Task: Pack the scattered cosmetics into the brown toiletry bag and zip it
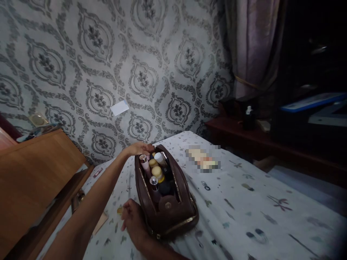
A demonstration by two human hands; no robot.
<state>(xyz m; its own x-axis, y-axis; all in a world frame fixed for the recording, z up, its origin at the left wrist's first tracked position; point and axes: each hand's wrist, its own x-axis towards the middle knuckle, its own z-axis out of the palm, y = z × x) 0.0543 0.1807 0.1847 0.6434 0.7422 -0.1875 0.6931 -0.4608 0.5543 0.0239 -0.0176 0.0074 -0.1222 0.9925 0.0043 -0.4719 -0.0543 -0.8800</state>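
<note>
The brown, gold-zipped bag gapes, packed with bottles.

A bedroom in a home is suggested by the printed sheet spread at five o'clock, the patterned wallpaper at twelve, and the curtain tied back at two.

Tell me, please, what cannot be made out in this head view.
In the head view:
Left hand: too small and dim to tell what its fingertips hold.
Bottles: lower parts hidden by the bag and one another.
Thing on the bed: blurred into squares.
Yellow thing beside the right hand: too small to identify.
Pale thing: partly hidden by the left forearm.
</note>
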